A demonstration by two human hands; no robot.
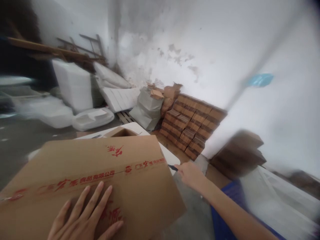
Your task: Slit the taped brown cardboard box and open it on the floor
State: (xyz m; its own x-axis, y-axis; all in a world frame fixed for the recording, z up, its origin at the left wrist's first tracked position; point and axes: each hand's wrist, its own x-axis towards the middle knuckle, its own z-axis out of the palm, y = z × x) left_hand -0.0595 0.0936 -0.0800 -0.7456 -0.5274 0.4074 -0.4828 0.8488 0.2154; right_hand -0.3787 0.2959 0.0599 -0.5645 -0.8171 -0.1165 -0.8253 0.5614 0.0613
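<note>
One cardboard box (95,180), sealed with red-printed tape, fills the lower left of the view. The left hand (85,216) lies flat on its top, fingers spread, grasping nothing. The right hand (190,175) is closed around a small dark tool (173,167) at the box's far edge. Stacked brown cartons (192,125) stand against the wall (212,50) beyond.

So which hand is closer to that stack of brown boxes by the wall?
Right. The right hand reaches out past the big cardboard box's far corner, just below the stack of brown boxes. The left hand lies flat on that box, farther back.
</note>
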